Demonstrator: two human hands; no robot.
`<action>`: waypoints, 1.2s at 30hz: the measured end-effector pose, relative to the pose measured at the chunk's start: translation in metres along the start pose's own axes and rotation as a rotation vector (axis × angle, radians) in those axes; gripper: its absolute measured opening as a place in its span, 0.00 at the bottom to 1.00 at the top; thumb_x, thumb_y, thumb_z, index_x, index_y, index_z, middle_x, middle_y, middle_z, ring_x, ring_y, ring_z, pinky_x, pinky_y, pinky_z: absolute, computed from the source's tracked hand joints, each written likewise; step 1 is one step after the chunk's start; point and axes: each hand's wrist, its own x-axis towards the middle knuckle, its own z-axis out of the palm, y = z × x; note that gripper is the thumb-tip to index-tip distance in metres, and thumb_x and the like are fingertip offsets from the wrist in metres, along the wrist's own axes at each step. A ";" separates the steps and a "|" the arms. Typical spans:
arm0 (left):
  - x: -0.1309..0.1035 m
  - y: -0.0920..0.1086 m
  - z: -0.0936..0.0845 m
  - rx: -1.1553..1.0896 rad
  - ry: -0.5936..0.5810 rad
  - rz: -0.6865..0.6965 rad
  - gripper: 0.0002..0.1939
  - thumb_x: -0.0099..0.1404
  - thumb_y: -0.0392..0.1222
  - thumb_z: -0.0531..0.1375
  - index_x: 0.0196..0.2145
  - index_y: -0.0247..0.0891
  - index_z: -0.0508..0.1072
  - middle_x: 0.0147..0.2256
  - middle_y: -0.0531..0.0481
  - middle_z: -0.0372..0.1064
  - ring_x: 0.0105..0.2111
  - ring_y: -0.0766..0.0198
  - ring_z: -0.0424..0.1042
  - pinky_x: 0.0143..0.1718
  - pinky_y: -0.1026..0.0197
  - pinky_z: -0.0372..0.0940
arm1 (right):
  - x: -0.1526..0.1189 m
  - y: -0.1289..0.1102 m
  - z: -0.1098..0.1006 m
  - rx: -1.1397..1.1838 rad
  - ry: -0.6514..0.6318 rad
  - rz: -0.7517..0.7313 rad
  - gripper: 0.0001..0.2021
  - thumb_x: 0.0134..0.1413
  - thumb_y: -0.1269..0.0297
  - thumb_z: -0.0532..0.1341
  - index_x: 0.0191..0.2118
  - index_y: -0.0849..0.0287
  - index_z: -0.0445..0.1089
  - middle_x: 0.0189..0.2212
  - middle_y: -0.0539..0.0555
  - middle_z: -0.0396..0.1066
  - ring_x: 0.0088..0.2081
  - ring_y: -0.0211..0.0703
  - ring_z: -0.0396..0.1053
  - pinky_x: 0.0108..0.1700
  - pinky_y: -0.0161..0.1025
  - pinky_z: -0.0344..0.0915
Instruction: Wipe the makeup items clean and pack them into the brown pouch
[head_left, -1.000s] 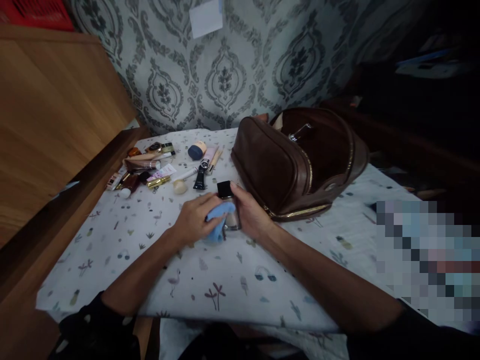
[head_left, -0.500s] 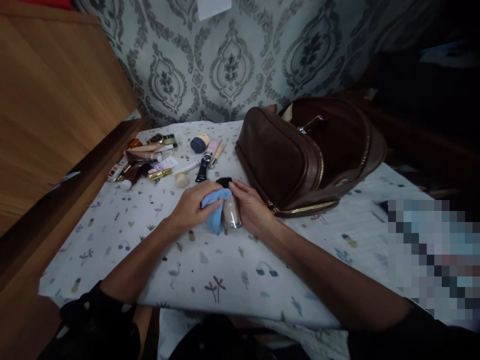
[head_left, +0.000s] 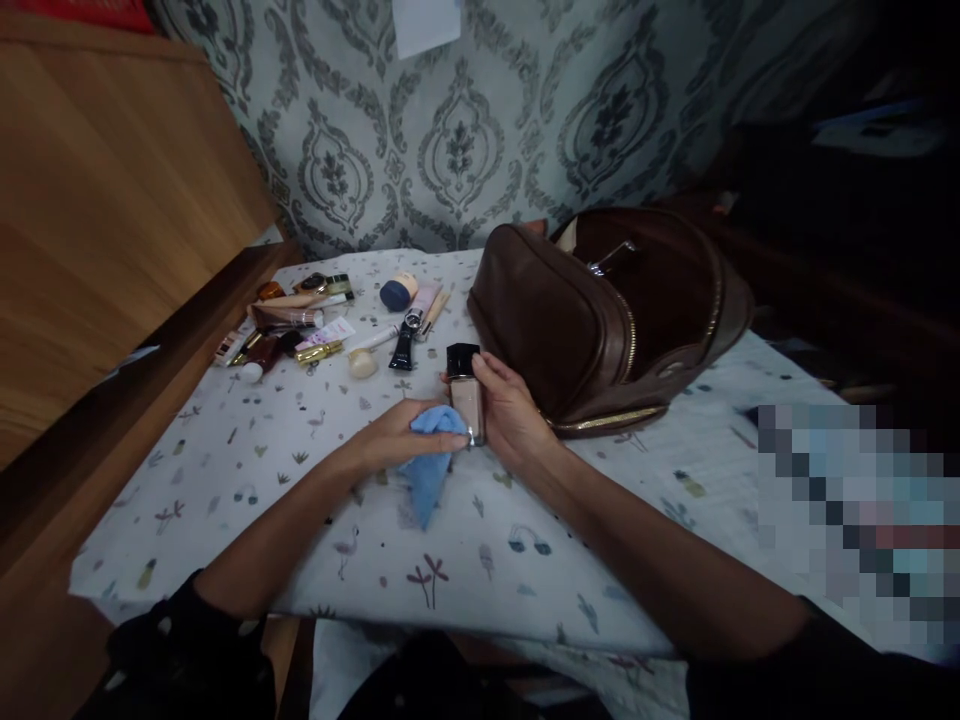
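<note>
My right hand is closed around a foundation bottle, a clear rectangular bottle with beige liquid and a black cap. The bottle is upright, cap toward the wall. In my left hand a light blue cloth is bunched, its loose corner hanging down toward the table. The left thumb and cloth touch the lower left side of the bottle. Just beyond the hands lie a black tube and a beige makeup sponge.
A brown leather backpack lies open at the back right. Several cosmetics, among them a gold tube, lie at the back left. A navy-lidded jar stands near the wall. A wooden panel borders the left side; a patterned cloth covers the table.
My left hand with the cloth has moved down from the cap area to the bottle's base. The bottle's black cap now shows fully, and the cloth hangs lower.
</note>
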 end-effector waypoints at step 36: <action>0.000 -0.013 0.011 0.236 0.458 0.176 0.17 0.64 0.53 0.57 0.25 0.39 0.61 0.22 0.57 0.57 0.26 0.66 0.60 0.30 0.63 0.56 | 0.000 -0.003 -0.003 -0.311 -0.076 -0.230 0.24 0.44 0.56 0.70 0.49 0.51 0.67 0.32 0.46 0.71 0.31 0.37 0.67 0.34 0.35 0.65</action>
